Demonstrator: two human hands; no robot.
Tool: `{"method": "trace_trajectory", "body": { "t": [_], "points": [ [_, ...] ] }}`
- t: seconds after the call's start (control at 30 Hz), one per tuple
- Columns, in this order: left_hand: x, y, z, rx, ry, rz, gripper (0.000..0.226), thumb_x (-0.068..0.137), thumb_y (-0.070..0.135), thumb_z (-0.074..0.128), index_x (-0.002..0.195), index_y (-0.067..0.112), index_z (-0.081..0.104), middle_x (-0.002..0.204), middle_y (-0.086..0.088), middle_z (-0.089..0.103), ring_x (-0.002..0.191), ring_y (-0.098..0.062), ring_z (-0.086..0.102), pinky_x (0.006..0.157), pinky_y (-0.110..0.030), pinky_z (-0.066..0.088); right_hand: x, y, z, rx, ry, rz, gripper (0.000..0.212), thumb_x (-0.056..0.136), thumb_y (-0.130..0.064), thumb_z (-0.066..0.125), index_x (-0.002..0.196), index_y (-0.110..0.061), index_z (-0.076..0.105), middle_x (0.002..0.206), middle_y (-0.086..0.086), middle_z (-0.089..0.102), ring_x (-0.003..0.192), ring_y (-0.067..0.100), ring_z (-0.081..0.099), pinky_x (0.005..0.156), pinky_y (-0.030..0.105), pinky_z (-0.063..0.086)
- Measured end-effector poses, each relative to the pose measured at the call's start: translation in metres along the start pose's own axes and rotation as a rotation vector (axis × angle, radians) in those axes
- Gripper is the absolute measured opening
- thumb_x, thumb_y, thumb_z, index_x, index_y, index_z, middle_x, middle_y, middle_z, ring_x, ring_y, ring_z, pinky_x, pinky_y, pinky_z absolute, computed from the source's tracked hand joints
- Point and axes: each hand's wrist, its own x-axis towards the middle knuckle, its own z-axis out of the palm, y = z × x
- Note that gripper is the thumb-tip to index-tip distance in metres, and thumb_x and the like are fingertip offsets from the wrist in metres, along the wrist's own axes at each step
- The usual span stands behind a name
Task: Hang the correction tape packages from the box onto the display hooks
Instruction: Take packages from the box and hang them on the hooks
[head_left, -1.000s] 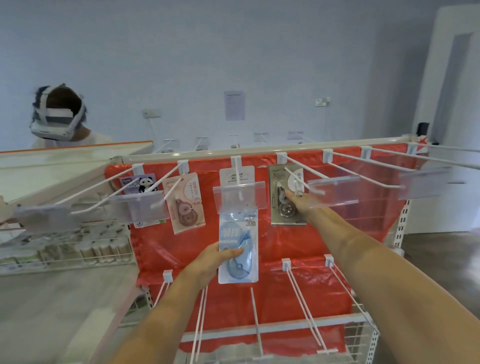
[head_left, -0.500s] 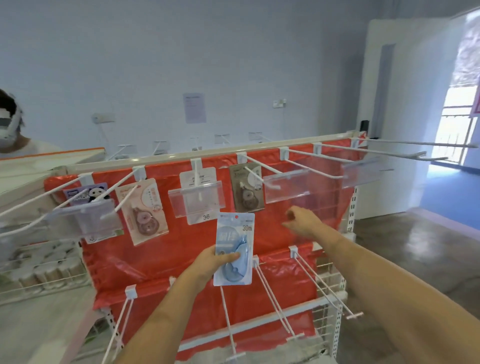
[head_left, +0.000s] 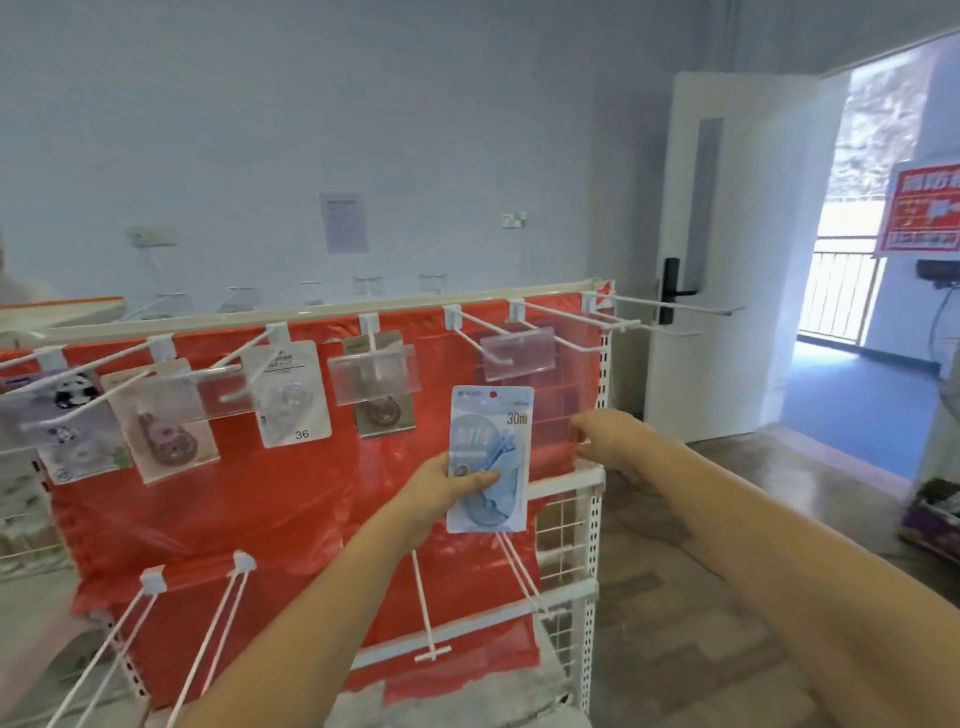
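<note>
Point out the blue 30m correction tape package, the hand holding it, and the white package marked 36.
blue 30m correction tape package (head_left: 491, 447): head view, middle of the card front.
left hand (head_left: 441, 491): head view, back of the hand gripping the package's lower left.
white package marked 36 (head_left: 293, 397): head view, clear blister at its middle.

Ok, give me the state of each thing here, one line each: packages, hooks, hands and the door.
Blue correction tape package: off the hooks, held upright by left hand.
Right hand: empty, fingers loosely curled.
Four packages, e.g. the one marked 36: hung on top-row hooks.
Right-end top hook: bare.
Door: open.
</note>
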Motion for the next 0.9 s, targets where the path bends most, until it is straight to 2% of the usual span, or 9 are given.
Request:
{"method": "trace_trajectory", "body": {
  "t": [0.13,0.27,0.33,0.53,0.63,0.7,0.73,0.83,0.9],
  "points": [
    [0.000,0.017,0.035,-0.037,0.071,0.061,0.041,0.073,0.017,0.075,0.112,0.009,0.062,0.109,-0.013,0.070,0.098,-0.026,0.068,0.086,-0.036,0.055,-0.006,0.030,-0.006,-0.021,0.004,-0.081,0.026,0.093,-0.026,0.055,0.116,-0.015,0.060,0.117,0.003,0.063,0.104,0.020,0.059,0.091,0.033,0.048],
    [0.001,0.027,0.061,-0.160,0.234,0.131,0.021,0.084,0.005,0.066,0.103,0.013,0.063,0.095,-0.004,0.072,0.080,-0.015,0.070,0.071,-0.026,0.058,-0.011,0.048,-0.007,-0.020,-0.035,-0.144,0.028,0.094,-0.022,0.054,0.120,-0.013,0.058,0.121,0.004,0.061,0.109,0.021,0.057,0.095,0.034,0.047],
    [-0.001,0.027,0.067,-0.185,0.301,0.137,0.019,0.085,0.003,0.064,0.102,0.013,0.064,0.093,-0.003,0.071,0.076,-0.012,0.071,0.067,-0.024,0.058,-0.014,0.052,-0.005,-0.002,-0.049,-0.180,0.027,0.094,-0.020,0.053,0.120,-0.013,0.059,0.122,0.004,0.062,0.110,0.020,0.058,0.094,0.033,0.047],
    [-0.008,0.023,0.068,-0.201,0.472,0.076,0.032,0.084,0.016,0.069,0.115,0.008,0.064,0.106,-0.013,0.071,0.094,-0.027,0.068,0.088,-0.040,0.055,-0.014,0.055,0.007,0.001,-0.083,-0.269,0.023,0.095,-0.019,0.051,0.115,-0.013,0.060,0.120,0.005,0.062,0.107,0.020,0.057,0.088,0.029,0.044],
    [-0.002,0.030,0.066,-0.119,0.541,0.043,0.031,0.085,0.018,0.070,0.113,0.007,0.064,0.101,-0.010,0.070,0.090,-0.024,0.067,0.087,-0.037,0.054,-0.009,0.051,0.014,-0.015,-0.104,-0.296,0.024,0.093,-0.020,0.053,0.115,-0.014,0.059,0.120,0.005,0.062,0.109,0.022,0.057,0.090,0.031,0.044],
    [0.007,0.033,0.064,-0.058,0.582,-0.004,0.029,0.082,0.026,0.074,0.105,0.009,0.066,0.107,-0.013,0.070,0.097,-0.026,0.066,0.093,-0.039,0.052,-0.003,0.049,0.019,-0.018,-0.110,-0.309,0.025,0.093,-0.020,0.054,0.117,-0.013,0.059,0.119,0.006,0.062,0.108,0.022,0.058,0.092,0.032,0.046],
    [0.013,0.034,0.062,-0.038,0.602,-0.040,0.036,0.078,0.034,0.077,0.101,0.009,0.067,0.108,-0.013,0.069,0.100,-0.026,0.065,0.095,-0.041,0.051,0.001,0.048,0.021,-0.014,-0.113,-0.311,0.026,0.092,-0.020,0.054,0.117,-0.013,0.059,0.118,0.006,0.063,0.106,0.023,0.059,0.091,0.033,0.047],
    [0.037,0.027,0.050,-0.011,0.635,-0.132,0.097,0.040,0.069,0.078,0.111,0.004,0.065,0.112,-0.011,0.068,0.105,-0.028,0.063,0.099,-0.043,0.048,0.018,0.045,0.030,-0.011,-0.116,-0.314,0.026,0.091,-0.020,0.054,0.115,-0.011,0.061,0.114,0.008,0.065,0.103,0.024,0.061,0.090,0.035,0.049],
    [0.059,0.017,0.038,0.024,0.646,-0.173,0.113,0.029,0.076,0.073,0.116,0.004,0.063,0.113,-0.010,0.067,0.105,-0.028,0.063,0.099,-0.043,0.048,0.031,0.043,0.036,-0.001,-0.113,-0.307,0.026,0.091,-0.022,0.054,0.113,-0.011,0.062,0.112,0.008,0.066,0.101,0.024,0.061,0.088,0.035,0.049]
  ]
}}
